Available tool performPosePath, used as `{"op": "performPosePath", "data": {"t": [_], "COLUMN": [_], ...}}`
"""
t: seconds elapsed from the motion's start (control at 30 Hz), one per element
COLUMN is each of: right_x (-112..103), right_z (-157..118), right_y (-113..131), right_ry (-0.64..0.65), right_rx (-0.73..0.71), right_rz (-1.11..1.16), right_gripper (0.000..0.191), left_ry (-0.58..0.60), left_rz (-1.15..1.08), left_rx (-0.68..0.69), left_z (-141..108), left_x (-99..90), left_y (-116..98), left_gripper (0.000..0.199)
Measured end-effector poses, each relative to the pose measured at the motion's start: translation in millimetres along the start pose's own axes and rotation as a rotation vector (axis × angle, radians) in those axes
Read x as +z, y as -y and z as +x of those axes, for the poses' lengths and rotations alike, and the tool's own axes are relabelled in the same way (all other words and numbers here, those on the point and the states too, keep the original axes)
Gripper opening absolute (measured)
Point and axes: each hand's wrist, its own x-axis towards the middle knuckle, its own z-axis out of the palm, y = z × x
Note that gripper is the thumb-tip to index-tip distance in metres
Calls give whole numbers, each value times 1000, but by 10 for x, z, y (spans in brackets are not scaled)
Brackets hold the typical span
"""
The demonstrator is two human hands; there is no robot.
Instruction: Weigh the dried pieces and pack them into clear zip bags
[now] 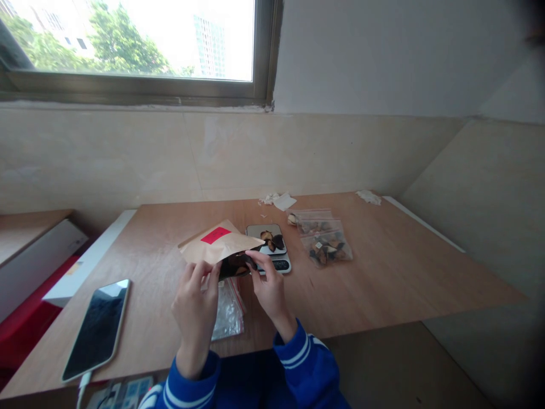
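My left hand [196, 298] is closed on the near edge of a brown paper bag [221, 244] with a red label. The bag is tilted, its mouth facing me and to the right, and dark pieces show inside. At that mouth, my right hand [269, 284] pinches what looks like a dark dried slice [252, 263]; its fingers partly cover it. Just behind stands a small kitchen scale [281, 266], partly hidden by the bag and my right hand. Several brown and black dried slices [269, 241] lie on its plate. Under my hands lie clear zip bags [230, 318].
Right of the scale are zip bags with dried slices [327, 250], a pale piece [292, 219] beside them. Paper scraps [284, 201] lie at the back, a crumpled tissue [368, 197] at the back right. A tablet [99, 326] with a charging cable [84, 389] lies on the left.
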Motion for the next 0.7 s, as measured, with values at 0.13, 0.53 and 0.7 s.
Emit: {"op": "performPosePath", "data": {"t": [0.13,0.53,0.7], "right_x": [36,-6,144], "right_z": [62,74,120], "right_y": [35,36,-176], "right_ry": [80,-198,-182], "right_rx": [-95,213,77], "right_rz": [-38,310,143], "right_gripper": [40,9,6], "left_ry": [-8,-85,-78], "left_rz": [13,-23,-5], "left_rx": [3,-26,-30], "left_z": [12,238,265], "left_x": [19,-43,-10], "left_y": [-2,118,111], "left_gripper": [21,26,26]}}
